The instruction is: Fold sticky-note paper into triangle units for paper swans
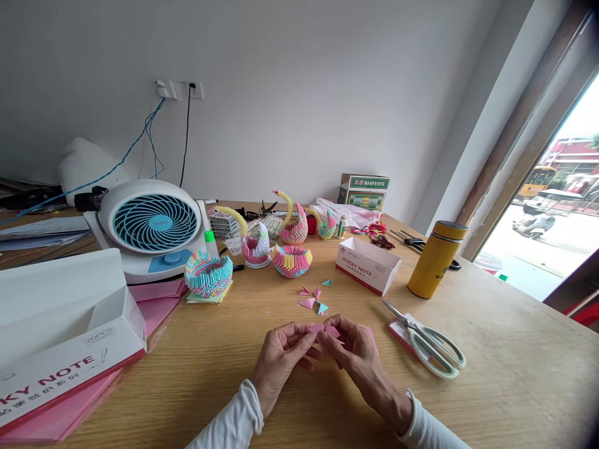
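Observation:
Between both hands, just above the near part of the table, is a small folded piece of pink paper. My left hand pinches its left side between thumb and fingers. On the other side my right hand grips it, thumb toward the middle. A flat pink paper sheet shows partly behind the right hand. Just beyond the hands lie several folded paper triangles, among them a pink triangle and a blue triangle. Scissors rest on a pink-and-white pad to the right.
Several folded-paper swans, one a pink swan, stand at the back beside a paper bowl. A sticky note box and a yellow bottle are right. Left are a fan and a larger open box.

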### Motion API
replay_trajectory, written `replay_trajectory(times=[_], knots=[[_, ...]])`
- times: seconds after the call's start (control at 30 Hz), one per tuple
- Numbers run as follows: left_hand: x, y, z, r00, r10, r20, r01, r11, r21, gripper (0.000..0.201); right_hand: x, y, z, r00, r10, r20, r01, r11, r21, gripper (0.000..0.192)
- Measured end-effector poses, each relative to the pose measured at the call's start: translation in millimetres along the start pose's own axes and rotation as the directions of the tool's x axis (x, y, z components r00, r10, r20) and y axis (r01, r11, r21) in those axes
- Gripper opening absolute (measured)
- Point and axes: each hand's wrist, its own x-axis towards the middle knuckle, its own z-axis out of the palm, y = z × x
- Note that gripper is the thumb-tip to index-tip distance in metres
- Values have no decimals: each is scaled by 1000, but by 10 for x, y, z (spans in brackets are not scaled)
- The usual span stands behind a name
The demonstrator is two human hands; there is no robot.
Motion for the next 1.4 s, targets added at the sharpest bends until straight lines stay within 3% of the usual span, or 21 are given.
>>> replay_trajectory(times=[0.27,0.53,0.9,1.4], knots=[[-16,18,15,1000,13,7,-13,999,44,34,3,35,16,998,-50,-40,52,998,45,35],[-15,25,19,1000,8,28,-9,998,69,34,-17,-13,13,999,-41,6,40,993,109,31],[-2,-13,-3,998,1,66,-4,999,48,34,-33,-63,20,997,-64,53,60,995,78,27],[2,-16,-35,995,-60,82,69,990,-122,32,-44,-24,-9,986,-155,54,159,984,-78,17]])
